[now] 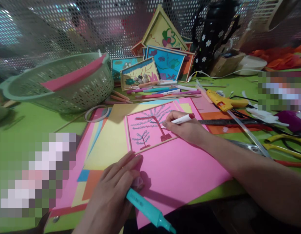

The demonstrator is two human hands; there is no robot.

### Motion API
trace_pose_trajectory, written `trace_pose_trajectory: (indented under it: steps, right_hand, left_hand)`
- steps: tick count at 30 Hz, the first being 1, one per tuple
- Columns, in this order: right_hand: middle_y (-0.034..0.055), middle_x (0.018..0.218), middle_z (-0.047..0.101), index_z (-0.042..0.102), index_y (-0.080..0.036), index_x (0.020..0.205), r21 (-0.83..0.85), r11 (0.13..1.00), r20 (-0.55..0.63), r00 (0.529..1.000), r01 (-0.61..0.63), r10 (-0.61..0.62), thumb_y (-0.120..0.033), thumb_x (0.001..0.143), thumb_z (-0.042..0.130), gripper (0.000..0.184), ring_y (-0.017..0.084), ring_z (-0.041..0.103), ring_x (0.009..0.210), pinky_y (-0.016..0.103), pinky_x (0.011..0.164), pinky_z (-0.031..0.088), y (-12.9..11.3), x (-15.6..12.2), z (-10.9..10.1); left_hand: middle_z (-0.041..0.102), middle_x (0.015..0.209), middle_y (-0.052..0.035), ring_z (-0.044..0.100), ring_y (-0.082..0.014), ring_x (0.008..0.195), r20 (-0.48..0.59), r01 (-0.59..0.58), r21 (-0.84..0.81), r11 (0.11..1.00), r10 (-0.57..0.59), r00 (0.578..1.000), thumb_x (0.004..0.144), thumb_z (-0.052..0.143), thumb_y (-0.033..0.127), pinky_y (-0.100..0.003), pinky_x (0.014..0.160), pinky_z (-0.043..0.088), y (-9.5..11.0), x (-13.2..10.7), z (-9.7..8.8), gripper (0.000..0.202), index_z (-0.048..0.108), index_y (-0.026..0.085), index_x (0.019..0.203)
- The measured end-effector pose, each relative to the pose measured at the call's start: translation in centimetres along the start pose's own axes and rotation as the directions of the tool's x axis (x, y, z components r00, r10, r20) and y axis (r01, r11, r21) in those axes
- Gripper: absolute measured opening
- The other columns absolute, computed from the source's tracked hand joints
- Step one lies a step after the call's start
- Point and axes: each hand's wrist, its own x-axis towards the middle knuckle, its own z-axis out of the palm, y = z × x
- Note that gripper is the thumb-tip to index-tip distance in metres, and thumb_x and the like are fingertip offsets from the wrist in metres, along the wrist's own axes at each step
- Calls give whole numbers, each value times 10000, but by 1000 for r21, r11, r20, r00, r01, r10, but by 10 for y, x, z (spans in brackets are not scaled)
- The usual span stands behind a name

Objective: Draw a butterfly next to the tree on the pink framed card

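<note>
- Two trees are drawn on the pink framed picture [151, 128], one large and one small, both with dark red trunks and blue-green leaves. The picture lies on a large pink sheet [179, 169], between the two hands.
- One turquoise marker [147, 208] bears dark printed lettering along its barrel, too blurred to read.
- One white pen [181, 120] with a dark red end also carries small dark print; the letters cannot be made out.
- One right hand [187, 130] is curled in a writing grip around the white pen, its tip down beside the larger trunk. Whether the tip touches the surface cannot be told.
- One left hand [113, 185] has the turquoise marker gripped under it, thumb side, while its half-stretched fingers reach the lower left edge of the frame.
- At least five other framed pictures stand propped at the back, among them a yellow one with a peaked top [160, 31] and a blue one [165, 63].
- Several pens [162, 92] lie in a loose pile before them, overlapping too much to count.
- One green colander [82, 94] holds a red-pink sheet [74, 76].
- One yellow glue gun [221, 100] lies to the right, near one black flask [205, 42] with white flowers.
</note>
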Motion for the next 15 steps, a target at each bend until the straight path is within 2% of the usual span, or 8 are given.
trace_pose_trajectory:
  steps: [6,15]
  right_hand:
    - [-33,607,516,506,-216,666,-43,999,-10,999,-31,30,-402,797,558,234,124,440,582,279,537,304,-2,0,-1]
    - [-34,590,514,506,-212,654,-22,1000,-5,1000,-16,16,-385,787,559,224,120,433,577,273,532,299,-1,-1,-1]
  left_hand:
    - [658,1253,-81,535,-263,1271,9,-8,-12,1000,8,1000,911,482,128,-409,911,530,0,0,-1,112,522,219,964]
    - [642,1271,-97,502,-263,1302,39,-13,23,1000,12,999,930,462,133,-419,929,514,-2,-2,0,118,504,212,1006]
